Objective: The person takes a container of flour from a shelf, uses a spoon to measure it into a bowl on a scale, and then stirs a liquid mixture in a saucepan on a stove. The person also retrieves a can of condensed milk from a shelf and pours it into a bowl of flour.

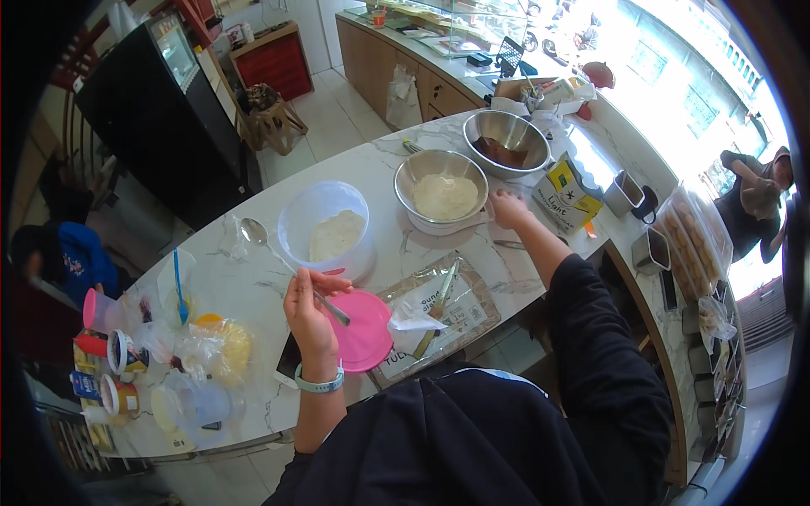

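Observation:
My left hand (312,316) is closed around the handle of a long metal spoon (255,232), its bowl end reaching out over the counter. Beside it stands a translucent plastic tub (291,244) holding white flour (337,236). A round pink lid (363,337) lies just under that hand. My right hand (510,209), fingers curled, rests at the right side of a steel bowl (407,181) of pale powder (445,196); what its fingertips grip is hidden. Behind is another steel bowl (525,135) with brown powder (504,154). A yellow-and-grey packet (569,194) stands right of my hand.
A flat plastic package (477,308) with utensils on top lies at the near edge. Jars, bags and a tub (198,401) crowd the left end. Stacked clear boxes (696,240) stand right. One person (759,198) is at the right, another in blue (84,257) at far left.

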Available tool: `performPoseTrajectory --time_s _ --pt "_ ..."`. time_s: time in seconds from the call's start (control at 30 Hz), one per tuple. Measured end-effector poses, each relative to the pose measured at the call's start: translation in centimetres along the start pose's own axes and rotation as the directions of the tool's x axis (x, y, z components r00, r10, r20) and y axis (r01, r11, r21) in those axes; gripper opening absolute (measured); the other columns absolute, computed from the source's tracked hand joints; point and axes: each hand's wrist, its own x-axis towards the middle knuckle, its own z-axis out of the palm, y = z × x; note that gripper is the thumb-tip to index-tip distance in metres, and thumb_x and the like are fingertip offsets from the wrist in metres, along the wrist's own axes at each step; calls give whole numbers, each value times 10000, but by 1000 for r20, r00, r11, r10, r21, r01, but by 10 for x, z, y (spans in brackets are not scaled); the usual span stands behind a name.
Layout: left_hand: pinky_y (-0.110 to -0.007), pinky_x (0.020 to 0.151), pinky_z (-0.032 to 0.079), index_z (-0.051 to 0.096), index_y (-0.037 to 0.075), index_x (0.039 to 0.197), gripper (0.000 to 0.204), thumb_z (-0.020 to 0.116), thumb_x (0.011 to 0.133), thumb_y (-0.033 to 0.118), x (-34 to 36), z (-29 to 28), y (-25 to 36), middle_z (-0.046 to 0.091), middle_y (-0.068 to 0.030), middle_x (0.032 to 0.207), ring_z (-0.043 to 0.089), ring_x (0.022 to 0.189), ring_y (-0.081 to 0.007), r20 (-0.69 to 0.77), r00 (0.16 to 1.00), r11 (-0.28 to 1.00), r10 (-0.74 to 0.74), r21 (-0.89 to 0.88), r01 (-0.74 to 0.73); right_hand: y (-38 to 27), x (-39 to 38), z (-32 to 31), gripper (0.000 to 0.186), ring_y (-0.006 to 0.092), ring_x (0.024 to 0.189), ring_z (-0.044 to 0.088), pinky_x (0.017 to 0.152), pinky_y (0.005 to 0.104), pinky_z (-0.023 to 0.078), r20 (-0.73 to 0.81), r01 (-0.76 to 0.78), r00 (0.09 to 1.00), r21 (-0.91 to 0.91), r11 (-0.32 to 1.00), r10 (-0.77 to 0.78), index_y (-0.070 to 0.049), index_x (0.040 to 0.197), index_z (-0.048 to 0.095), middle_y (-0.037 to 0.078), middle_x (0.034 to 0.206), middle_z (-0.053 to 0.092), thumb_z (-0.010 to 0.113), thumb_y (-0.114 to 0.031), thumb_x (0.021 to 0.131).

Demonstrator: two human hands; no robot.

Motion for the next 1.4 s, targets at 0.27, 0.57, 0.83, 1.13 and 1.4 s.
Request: performPoseTrajectory --time_s 0.27,0.57,0.83,1.13,1.4 --pt "-272 672 425 576 25 853 336 384 978 271 -3 -10 -6 653 -121 782 604 692 -175 93 992 994 -83 -58 88 21 -14 -27 296 204 860 604 769 318 464 -466 248 828 803 541 313 -43 1074 598 96 938 641 539 -49 784" --pt "-270 774 419 574 -4 1104 326 462 954 263 7 25 -23 588 -110 1122 538 947 -149 260 935 936 -239 -193 293 -190 -167 -101 215 264 711 614 632 347 477 -317 453 790 878 153 -525 -28 998 560 134 843 631 482 -211 914" --pt "-264 697 429 554 21 1071 283 510 931 264 13 -44 -19 598 -63 933 542 772 -122 -82 992 980 -99 -183 83 -182 -145 -79 93 324 698 608 600 398 473 -646 580 741 480 658 -183 -48 925 557 105 815 641 503 -116 892" --pt "-374 844 437 560 48 1077 367 663 807 275 -3 -80 -48 619 -130 997 573 960 -284 502 864 490 -42 764 -420 -179 -147 -62 98 300 678 605 592 371 470 -621 549 744 360 755 -245 -61 907 557 102 824 652 511 -143 879" --pt "-380 919 430 607 51 1045 396 719 671 117 -35 -99 -56 596 -133 1114 527 1117 -291 792 573 271 -211 610 -744 -64 -171 -2 243 93 509 411 488 271 338 -106 -3 963 915 404 247 20 712 631 51 498 436 501 -159 812"
